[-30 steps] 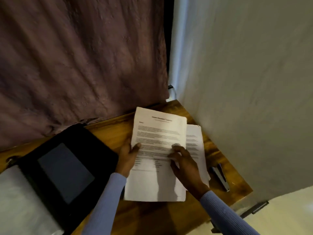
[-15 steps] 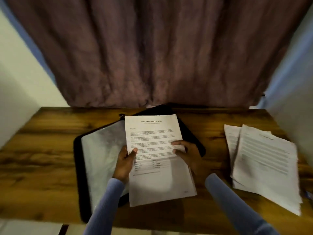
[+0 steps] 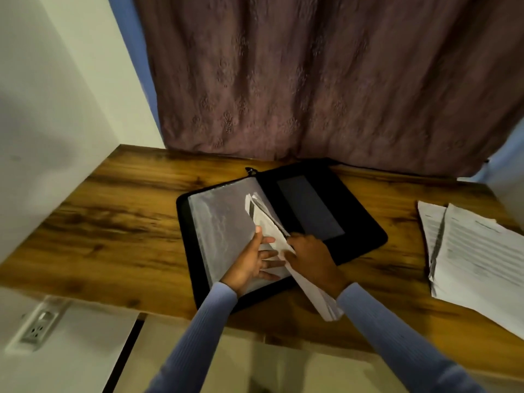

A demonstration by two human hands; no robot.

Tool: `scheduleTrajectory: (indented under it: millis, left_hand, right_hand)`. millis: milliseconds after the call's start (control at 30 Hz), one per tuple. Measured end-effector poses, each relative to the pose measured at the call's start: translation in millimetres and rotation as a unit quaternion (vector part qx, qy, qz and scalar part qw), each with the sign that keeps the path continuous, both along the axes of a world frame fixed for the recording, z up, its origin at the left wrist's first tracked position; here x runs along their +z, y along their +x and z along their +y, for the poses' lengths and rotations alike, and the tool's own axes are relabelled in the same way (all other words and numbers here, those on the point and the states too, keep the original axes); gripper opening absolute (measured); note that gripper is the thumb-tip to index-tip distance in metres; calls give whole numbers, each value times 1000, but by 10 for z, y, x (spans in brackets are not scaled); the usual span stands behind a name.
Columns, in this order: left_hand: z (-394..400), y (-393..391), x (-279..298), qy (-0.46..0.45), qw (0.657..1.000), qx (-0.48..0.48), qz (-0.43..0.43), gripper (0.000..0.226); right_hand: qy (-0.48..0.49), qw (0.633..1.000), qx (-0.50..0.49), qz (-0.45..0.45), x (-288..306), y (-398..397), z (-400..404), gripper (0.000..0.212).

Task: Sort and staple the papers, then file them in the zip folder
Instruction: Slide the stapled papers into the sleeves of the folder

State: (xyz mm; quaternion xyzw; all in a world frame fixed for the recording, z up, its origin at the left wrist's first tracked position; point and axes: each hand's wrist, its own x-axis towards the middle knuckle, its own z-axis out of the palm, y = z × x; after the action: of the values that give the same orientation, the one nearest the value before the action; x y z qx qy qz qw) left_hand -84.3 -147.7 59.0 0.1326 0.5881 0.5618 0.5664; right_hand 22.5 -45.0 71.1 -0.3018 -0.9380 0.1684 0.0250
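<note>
A black zip folder (image 3: pixel 326 211) lies open on the wooden table (image 3: pixel 113 222), with clear plastic sleeves (image 3: pixel 218 222) on its left half. My right hand (image 3: pixel 309 259) grips a stapled set of papers (image 3: pixel 309 290), held edge-on and tilted, its far end over the folder's middle. My left hand (image 3: pixel 252 259) lies with spread fingers on the sleeves, touching the papers' left side. A stack of loose papers (image 3: pixel 476 259) lies on the table at the right.
A dark curtain (image 3: pixel 312 80) hangs behind the table. White walls close in on the left and right. A wall socket (image 3: pixel 37 324) sits below the table's front edge at the left. Bare wood shows left of the folder.
The view swung left from the table's right corner. The papers went from flat and face-up above the folder to tilted edge-on, lowered onto its sleeves. My left hand let go and spread its fingers.
</note>
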Motion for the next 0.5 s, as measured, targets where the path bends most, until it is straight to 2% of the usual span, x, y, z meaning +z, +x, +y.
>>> scheduleTrajectory:
  millis: [67,133,200,233,300,367,500]
  left_hand:
    - [-116,14,-66,10,997,2,73,47]
    - [-292,-39,-216,15,973,7,231,31]
    - [-478,-147,-412,-39,903,-30,426,26]
    - [-556,-179,-479,-88,864,-68,491,31]
    - [-669,-202,-567,-161,811,-132,547,45]
    - [-709,-201,-606,-182,799,-142,555,50]
    - [-717,-206,-549,-167,767,-132,606,28]
  right_hand:
    - [21,1000,-16,-8,2,54,4,28]
    - [32,999,-27,-16,14,132,5,29]
    - [33,998,-25,-37,20,247,-6,35]
    - [33,998,-22,-44,21,313,-17,37]
    - [28,998,-12,-54,19,467,-58,38]
    - [22,999,-4,-48,5,620,-118,37]
    - [36,999,2,-16,-29,876,-274,37]
